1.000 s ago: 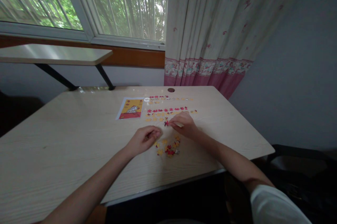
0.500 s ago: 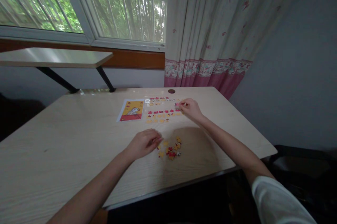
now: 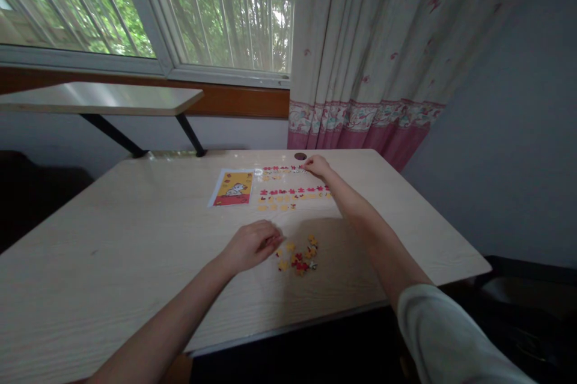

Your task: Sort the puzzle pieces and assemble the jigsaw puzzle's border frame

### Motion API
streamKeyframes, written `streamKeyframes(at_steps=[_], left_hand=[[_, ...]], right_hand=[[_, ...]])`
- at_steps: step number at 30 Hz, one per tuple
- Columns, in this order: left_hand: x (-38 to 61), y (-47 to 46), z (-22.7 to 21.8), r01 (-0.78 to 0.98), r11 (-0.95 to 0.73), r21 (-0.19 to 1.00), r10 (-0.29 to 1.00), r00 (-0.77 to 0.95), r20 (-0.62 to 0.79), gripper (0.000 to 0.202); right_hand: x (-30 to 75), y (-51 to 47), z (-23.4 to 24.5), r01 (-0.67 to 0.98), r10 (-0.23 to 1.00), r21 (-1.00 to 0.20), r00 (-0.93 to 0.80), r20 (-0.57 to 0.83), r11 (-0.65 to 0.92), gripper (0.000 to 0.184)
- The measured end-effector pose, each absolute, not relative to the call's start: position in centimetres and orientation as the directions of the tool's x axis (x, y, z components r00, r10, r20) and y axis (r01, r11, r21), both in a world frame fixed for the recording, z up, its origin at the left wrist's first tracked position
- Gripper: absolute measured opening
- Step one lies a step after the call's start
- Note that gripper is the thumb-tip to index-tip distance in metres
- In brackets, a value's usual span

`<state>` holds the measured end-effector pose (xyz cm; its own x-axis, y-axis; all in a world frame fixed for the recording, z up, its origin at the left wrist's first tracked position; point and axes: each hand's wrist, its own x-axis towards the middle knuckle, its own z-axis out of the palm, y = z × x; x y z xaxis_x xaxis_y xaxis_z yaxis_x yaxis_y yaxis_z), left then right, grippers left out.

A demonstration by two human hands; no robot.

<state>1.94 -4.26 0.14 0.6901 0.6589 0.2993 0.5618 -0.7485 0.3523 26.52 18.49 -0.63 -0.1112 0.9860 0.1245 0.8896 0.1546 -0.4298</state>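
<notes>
My right hand (image 3: 317,166) reaches to the far part of the table, thumb and fingers pinched on a small jigsaw puzzle piece at the right end of the top row of red pieces (image 3: 276,168). Below that row lie white and yellow pieces, then another red row (image 3: 288,191) and yellow rows (image 3: 280,199). My left hand (image 3: 258,244) rests near the table's middle with its fingers curled together; whatever they may hold is hidden. Just right of it lies a loose pile of yellow, red and white puzzle pieces (image 3: 299,264).
A picture sheet (image 3: 234,188) with a white animal on yellow and red lies left of the rows. Behind it are a raised shelf (image 3: 103,98) on black legs, a round cable hole (image 3: 300,156) and a curtain (image 3: 356,71). A dark chair (image 3: 532,300) stands at the right.
My right hand has moved away from me, from beside the middle rows to the end of the top red row. The left hand stays by the pile. The view has shifted slightly.
</notes>
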Motion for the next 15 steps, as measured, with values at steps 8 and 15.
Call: streamKeyframes(at_steps=[8, 15], left_hand=[[0.7, -3.7, 0.7, 0.529, -0.704, 0.474, 0.672, 0.712, 0.204, 0.019], [0.2, -3.8, 1.4, 0.486, -0.69, 0.536, 0.621, 0.779, 0.092, 0.021]], right_hand=[[26.9, 15.2, 1.5, 0.914, 0.965, -0.344, -0.146, 0.218, 0.216, 0.021], [27.1, 6.7, 2.3, 0.787, 0.8, -0.215, -0.497, 0.336, 0.579, 0.021]])
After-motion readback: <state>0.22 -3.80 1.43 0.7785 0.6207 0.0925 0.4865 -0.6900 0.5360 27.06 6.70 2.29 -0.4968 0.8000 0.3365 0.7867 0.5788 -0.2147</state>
